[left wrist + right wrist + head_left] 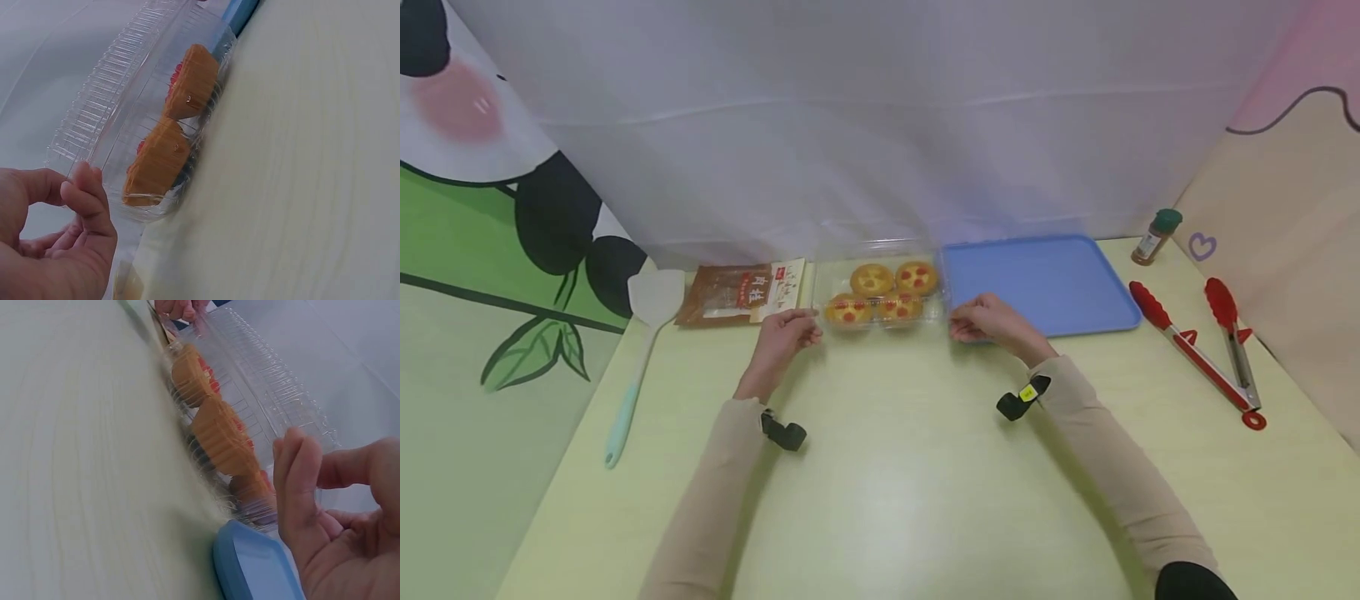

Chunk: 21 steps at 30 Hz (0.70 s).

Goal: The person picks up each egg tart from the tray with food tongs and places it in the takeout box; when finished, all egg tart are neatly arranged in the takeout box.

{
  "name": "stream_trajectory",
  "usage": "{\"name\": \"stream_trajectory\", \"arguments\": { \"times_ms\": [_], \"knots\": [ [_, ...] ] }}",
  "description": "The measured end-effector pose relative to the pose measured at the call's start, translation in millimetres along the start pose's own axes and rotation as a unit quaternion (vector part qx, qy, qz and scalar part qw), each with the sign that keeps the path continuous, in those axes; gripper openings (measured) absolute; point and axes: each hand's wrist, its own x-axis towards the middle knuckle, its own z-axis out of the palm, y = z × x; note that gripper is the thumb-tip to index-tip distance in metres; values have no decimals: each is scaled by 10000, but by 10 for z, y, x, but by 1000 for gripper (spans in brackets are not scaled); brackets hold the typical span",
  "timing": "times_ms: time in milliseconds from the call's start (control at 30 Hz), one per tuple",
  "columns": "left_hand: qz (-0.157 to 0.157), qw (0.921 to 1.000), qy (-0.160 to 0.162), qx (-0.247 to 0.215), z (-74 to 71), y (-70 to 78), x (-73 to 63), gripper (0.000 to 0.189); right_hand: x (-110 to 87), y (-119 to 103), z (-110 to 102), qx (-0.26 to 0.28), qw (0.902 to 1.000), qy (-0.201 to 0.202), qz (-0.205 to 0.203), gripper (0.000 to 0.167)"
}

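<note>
A clear plastic clamshell box (pixel 881 247) at the back of the table holds several egg tarts (pixel 872 280) with red bits on top. At its left end my left hand (pixel 784 343) pinches the edge of the plastic between thumb and fingertips. My right hand (pixel 988 322) pinches the opposite end the same way, beside a blue tray (pixel 1037 283). In the left wrist view the ridged lid (pixel 103 103) slants above the tarts (pixel 159 162). How far the lid stands from the base, I cannot tell. The right wrist view shows the right hand (pixel 337 519) at the lid's corner.
Left of the box lie a brown food packet (pixel 730 293) and a white spatula (pixel 657 296) with a mint handle. On the right stand a green-capped spice bottle (pixel 1155 237) and red-tipped tongs (pixel 1206 367). A white cloth (pixel 880 150) hangs behind.
</note>
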Motion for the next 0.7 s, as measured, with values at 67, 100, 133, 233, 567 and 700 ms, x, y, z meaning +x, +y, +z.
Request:
{"name": "stream_trajectory", "arguments": {
  "times_ms": [67, 100, 133, 233, 567, 700],
  "knots": [
    [-1, 9999, 57, -132, 8, -6, -2, 36, 7, 6, 5, 11, 10000, 53, -22, 36],
    [-5, 9998, 82, -195, 10, -7, -2, 35, 11, 10, 6, 21, 10000, 70, -25, 36],
    [-7, 9997, 107, -230, 13, -9, -3, 36, 13, 14, 6, 28, 10000, 75, -40, 36],
    [-9, 9993, 146, -331, 19, -17, 1, 36, 9, 13, 11, 77, 9999, 69, -81, 36],
    [-35, 9991, 155, -405, 8, -52, 33, 36, 27, 17, 25, 246, 9995, 205, -4, 36],
    [-88, 9992, 151, -370, 16, -49, 29, 37, 23, 32, 37, 228, 9992, 323, -35, 36]
  ]
}}
